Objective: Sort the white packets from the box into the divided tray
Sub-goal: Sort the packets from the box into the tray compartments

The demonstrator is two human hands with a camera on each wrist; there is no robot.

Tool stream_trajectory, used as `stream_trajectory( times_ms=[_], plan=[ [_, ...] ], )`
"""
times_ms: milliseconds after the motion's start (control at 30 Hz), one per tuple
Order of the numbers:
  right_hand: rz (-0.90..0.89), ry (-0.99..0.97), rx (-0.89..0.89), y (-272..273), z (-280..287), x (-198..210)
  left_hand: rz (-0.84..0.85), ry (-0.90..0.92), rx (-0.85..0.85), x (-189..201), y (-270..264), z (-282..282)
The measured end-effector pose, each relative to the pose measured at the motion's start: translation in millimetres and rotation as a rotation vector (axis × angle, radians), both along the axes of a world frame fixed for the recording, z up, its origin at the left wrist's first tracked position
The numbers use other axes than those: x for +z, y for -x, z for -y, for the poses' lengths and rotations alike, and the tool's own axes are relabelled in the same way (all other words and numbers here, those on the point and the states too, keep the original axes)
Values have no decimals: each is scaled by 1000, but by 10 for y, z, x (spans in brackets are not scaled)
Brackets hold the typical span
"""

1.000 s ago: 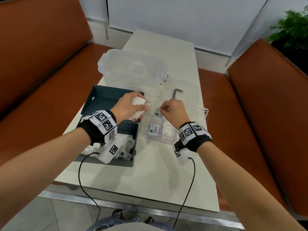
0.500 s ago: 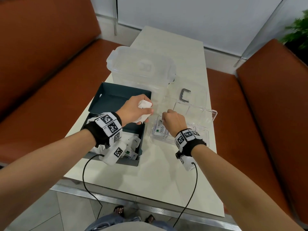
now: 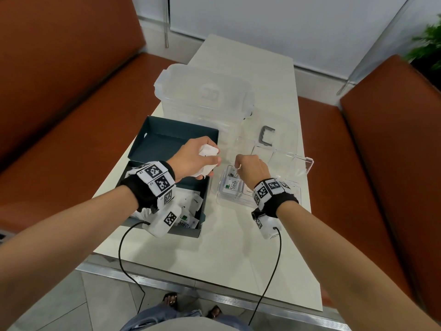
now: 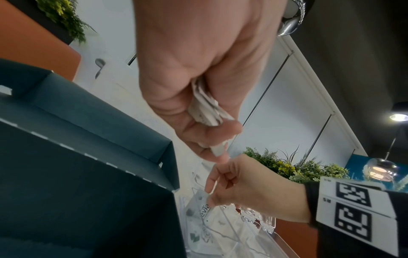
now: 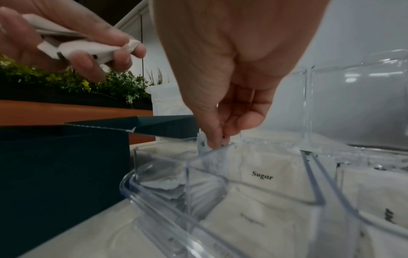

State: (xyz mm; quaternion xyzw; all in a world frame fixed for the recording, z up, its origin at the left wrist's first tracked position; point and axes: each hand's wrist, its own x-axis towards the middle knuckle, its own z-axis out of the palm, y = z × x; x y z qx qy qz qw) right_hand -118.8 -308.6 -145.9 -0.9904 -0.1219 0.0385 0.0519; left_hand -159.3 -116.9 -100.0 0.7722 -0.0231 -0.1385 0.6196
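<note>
One table [image 3: 238, 247], one box [image 3: 167, 139], one tray [image 3: 305, 163].

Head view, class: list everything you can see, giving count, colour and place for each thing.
Table: one, cream, between benches.
Box: one, dark teal, open, table's left.
Loose packets: several, white, inside box.
Divided tray: one, clear, right of box.
Lidded tub: one, clear, behind box.
Benches: two, orange-brown, either side.
Plant: green, far right.
Left hand: grips a white packet bundle.
Right hand: pinches a Stevia packet over tray.
</note>
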Motion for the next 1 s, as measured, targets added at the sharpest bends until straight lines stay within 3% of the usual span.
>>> stream_trajectory(
  times_ms=[400, 667, 767, 867, 1000],
  plan=[
    [72, 57, 5, -13, -45, -45, 7, -9, -5, -36, -4, -34],
    [51, -5, 31, 85, 9, 36, -45, 32, -4, -68, -3, -37],
    [108, -186, -17, 142, 21, 154, -112, 69, 11, -57, -4, -4],
    [131, -567, -82, 249, -39, 319, -210, 160, 22, -30, -3, 34],
    [-86, -773, -108, 425, -154, 441, -318, 226, 9, 43, -11, 137]
  ],
)
